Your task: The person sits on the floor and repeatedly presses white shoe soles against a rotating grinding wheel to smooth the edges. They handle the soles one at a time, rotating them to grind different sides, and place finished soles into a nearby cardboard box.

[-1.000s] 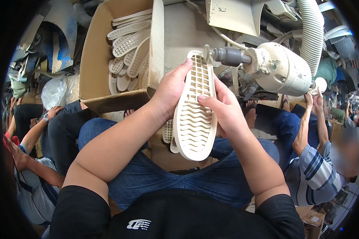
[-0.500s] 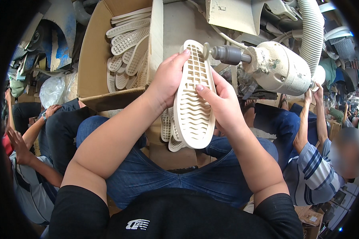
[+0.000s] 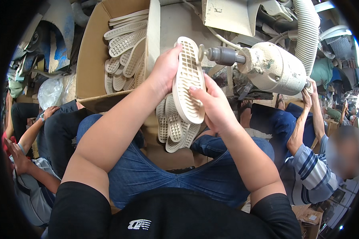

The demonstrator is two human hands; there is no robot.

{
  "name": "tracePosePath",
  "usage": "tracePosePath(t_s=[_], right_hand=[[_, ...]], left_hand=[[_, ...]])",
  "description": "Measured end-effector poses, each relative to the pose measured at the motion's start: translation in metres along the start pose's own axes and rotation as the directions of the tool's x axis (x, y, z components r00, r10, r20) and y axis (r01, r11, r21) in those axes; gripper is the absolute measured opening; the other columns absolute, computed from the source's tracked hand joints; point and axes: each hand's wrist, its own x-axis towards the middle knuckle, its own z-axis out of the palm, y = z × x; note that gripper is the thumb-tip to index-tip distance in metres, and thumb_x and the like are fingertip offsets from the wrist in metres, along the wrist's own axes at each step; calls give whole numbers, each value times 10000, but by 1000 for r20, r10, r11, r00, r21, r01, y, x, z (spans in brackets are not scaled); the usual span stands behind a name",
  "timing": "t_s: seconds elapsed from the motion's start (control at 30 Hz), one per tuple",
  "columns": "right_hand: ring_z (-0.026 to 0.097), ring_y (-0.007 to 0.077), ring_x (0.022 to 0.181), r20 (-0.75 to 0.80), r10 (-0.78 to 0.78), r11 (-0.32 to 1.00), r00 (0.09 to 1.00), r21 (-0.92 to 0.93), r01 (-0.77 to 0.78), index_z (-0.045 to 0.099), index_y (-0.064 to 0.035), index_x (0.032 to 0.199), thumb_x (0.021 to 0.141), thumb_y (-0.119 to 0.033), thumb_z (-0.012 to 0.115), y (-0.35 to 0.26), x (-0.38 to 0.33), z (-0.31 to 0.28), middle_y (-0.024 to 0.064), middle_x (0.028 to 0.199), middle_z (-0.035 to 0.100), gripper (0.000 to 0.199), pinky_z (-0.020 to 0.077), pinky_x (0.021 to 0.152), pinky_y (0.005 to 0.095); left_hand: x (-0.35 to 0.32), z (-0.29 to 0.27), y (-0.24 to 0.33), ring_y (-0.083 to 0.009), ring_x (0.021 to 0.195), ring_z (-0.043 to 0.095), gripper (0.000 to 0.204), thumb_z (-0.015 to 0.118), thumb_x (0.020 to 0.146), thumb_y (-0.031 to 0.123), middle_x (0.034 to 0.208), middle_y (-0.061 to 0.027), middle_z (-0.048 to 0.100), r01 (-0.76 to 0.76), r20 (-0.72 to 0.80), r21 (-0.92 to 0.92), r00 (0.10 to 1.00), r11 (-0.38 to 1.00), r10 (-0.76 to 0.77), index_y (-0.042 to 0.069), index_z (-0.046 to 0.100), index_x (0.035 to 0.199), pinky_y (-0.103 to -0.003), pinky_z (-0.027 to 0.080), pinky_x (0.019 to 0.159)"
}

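Between both hands I hold a cream shoe sole (image 3: 188,79), its gridded and wavy side toward me. My left hand (image 3: 166,65) grips the upper left edge, thumb near the top. Around the right edge, lower down, closes my right hand (image 3: 215,103), its thumb lying on the wavy part. The sole's upper right rim is at the small round grinding wheel (image 3: 202,52) on the spindle of a cream motor (image 3: 273,67); whether they touch I cannot tell. Below the held sole, several loose soles (image 3: 173,123) lie between my knees.
A cardboard box (image 3: 92,59) with several stacked soles (image 3: 127,47) stands at the left. A ribbed hose (image 3: 307,34) rises behind the motor. People sit close on both sides; the right one's hands (image 3: 309,93) are at the motor's far end. A clear plastic bag (image 3: 51,92) lies at left.
The held sole has moved slightly up and left and is tilted differently, looking narrower. More of the loose soles below it now shows. Both hands keep their grip.
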Motion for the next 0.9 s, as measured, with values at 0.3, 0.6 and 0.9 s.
tracePosePath(t_s=[0.3,0.6,0.9], right_hand=[[648,179,1311,-3,-103,993,995,-54,103,363,33,1654,1106,-26,597,3,-29,4,138,1464,637,599,541,1126,342],[686,169,1271,7,-126,991,992,-41,126,412,60,1608,1084,10,580,-2,-8,9,152,1438,661,552,568,1079,329],[711,177,1184,-30,-142,989,989,38,143,503,53,1513,1066,18,589,-11,35,5,141,1345,701,456,588,1043,341]], left_hand=[[-38,-3,-18,-285,1036,790,477,383,1202,399,1217,-182,759,54,187,-90,982,995,-36,29,602,1408,-449,676,917],[-11,-1,1,-289,1019,789,428,409,1201,350,1190,-192,757,-7,206,-44,978,999,16,9,581,1394,-444,685,895],[43,-1,19,-307,993,771,353,505,1177,307,1200,-195,731,-69,107,-79,991,994,77,-7,559,1329,-488,659,900]])
